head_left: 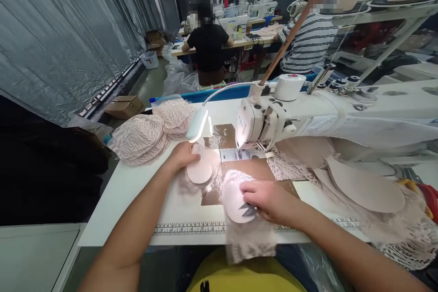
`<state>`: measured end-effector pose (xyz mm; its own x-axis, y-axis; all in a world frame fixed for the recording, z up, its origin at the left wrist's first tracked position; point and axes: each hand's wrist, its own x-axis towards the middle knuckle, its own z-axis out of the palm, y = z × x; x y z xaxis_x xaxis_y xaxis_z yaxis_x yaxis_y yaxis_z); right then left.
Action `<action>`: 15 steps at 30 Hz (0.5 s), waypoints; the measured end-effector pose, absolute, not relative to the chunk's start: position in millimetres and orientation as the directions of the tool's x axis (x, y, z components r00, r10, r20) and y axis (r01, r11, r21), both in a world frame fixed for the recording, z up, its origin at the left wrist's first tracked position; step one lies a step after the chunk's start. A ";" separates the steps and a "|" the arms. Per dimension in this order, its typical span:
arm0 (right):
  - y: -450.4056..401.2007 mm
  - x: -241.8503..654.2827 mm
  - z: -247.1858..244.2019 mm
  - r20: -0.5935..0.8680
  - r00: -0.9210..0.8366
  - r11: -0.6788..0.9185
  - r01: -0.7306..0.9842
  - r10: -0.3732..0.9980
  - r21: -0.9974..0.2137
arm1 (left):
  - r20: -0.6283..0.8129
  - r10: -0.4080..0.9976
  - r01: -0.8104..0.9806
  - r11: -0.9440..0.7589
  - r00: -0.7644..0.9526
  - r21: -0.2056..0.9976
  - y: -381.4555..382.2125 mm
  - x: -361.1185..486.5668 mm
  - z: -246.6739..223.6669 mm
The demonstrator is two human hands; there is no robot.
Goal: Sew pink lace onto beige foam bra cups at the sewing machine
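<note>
My left hand (183, 155) pinches a pale pink bra cup (199, 169) with sheer fabric round its edge, left of the needle area. A second bra cup (236, 198), brightly lit, lies under the fingers of my right hand (265, 197). Dark pointed blades of thread snips (248, 211) stick out below those fingers; their handle is hidden in the palm. From that cup a strip of sheer lace (251, 242) hangs over the table's front edge. The white sewing machine (249, 123) stands just beyond both hands, its needle area lit.
Stacks of lace-covered cups (140, 139) lie at the back left. More cups and lace (366, 187) are heaped on the right. A small lamp (197, 125) reaches down near my left hand. A printed ruler (188, 228) runs along the front edge. Two people sit at machines ahead.
</note>
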<state>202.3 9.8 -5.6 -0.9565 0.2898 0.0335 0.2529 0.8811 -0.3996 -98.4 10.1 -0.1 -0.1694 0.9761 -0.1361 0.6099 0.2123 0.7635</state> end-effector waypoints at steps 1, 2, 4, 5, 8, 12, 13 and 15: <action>12.7 208.9 -1.6 -0.031 -0.940 0.861 0.324 0.340 -0.393 | -0.161 0.979 0.566 0.206 -0.128 0.798 6.0 -96.9 -1.8; 15.9 215.6 2.3 -0.088 -0.917 0.837 0.391 0.389 -0.383 | -0.179 0.980 0.522 0.199 -0.090 0.830 1.5 -94.8 -3.0; 21.7 226.6 9.4 -0.158 -0.875 0.773 0.478 0.457 -0.418 | -0.192 0.981 0.440 0.185 -0.029 0.879 -7.2 -88.3 -3.6; 23.7 229.7 12.4 -0.163 -0.863 0.730 0.493 0.478 -0.474 | -0.195 0.981 0.388 0.179 0.000 0.904 -10.9 -84.2 -3.2; 26.1 225.6 17.4 -0.109 -0.808 0.554 0.488 0.579 -0.674 | -0.202 0.975 0.203 0.181 0.091 0.962 -18.0 -70.4 -1.0; 28.5 194.7 12.6 -0.077 -0.678 0.366 0.485 0.731 -0.795 | -0.225 0.956 0.095 0.210 0.190 0.973 -20.9 -55.6 -1.9; 29.8 185.7 9.9 -0.078 -0.673 0.350 0.476 0.735 -0.807 | -0.226 0.951 0.081 0.213 0.210 0.974 -21.3 -53.7 -3.0; 32.9 170.3 4.5 -0.069 -0.697 0.351 0.441 0.714 -0.826 | -0.229 0.943 0.052 0.224 0.242 0.973 -22.0 -52.8 -5.4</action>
<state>170.3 32.9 4.5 -0.6972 0.7135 -0.0692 0.4415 0.3513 -0.8256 -52.8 -22.0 -5.4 0.2415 0.9429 -0.2295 0.0519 0.2236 0.9733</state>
